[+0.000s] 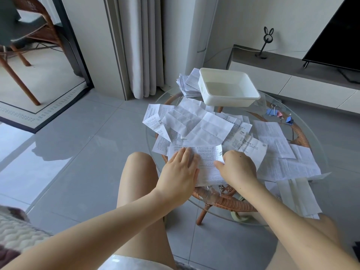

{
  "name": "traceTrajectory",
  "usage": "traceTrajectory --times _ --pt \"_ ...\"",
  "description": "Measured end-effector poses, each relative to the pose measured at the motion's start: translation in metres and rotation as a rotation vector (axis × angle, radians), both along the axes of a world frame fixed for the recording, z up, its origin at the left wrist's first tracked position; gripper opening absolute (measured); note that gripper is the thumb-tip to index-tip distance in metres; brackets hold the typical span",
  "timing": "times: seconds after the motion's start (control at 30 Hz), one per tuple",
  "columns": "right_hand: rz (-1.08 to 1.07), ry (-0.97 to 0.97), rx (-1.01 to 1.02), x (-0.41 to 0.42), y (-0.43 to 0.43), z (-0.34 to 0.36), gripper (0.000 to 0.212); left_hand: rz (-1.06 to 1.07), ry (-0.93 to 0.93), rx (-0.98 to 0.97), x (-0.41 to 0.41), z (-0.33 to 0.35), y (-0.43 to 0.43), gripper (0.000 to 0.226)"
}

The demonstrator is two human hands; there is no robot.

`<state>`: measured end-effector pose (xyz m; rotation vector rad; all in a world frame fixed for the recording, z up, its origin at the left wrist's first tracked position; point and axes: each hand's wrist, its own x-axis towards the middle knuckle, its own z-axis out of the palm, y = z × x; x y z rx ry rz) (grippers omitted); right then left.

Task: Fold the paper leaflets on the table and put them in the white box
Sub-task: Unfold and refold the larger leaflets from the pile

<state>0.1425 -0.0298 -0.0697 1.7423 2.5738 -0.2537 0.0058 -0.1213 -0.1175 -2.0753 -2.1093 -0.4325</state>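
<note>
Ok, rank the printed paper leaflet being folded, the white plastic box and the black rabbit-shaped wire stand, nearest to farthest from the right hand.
1. The printed paper leaflet: at the near edge of the glass table, pinched by the right hand.
2. The white plastic box: on the table's far side.
3. The black rabbit-shaped wire stand: beyond the table, on the grey cabinet top.

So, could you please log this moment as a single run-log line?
step: folding leaflet | left hand: pressing flat on leaflet | right hand: pinching its right edge | white box: empty
</note>
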Motion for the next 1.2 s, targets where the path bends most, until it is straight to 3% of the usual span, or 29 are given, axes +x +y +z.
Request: traceTrajectory --times 0.3,0.47,0.93,1.1,1.2 --pt "-0.01 0.1 -0.014 0.004 0.002 0.0 0.05 0.052 -0.032 -0.019 0.001 -0.002 0.0 0.049" --pt "-0.133 0.215 -0.035 0.009 0.002 -0.004 0.061 0.092 -0.079 -0.061 0.002 -0.003 0.0 0.052" --pt "-0.148 0.203 0.013 0.006 -0.002 -0.004 0.062 0.076 -0.071 -0.101 0.003 -0.003 -0.001 0.052" --pt "-0.185 0.192 0.026 0.004 -0.009 -0.003 0.053 0.097 -0.087 -0.197 0.004 0.003 -0.002 0.08" --pt "-0.156 0.069 0.102 -0.004 -0.027 0.001 0.038 0.107 -0.05 -0.257 0.005 0.004 -0.004 0.094"
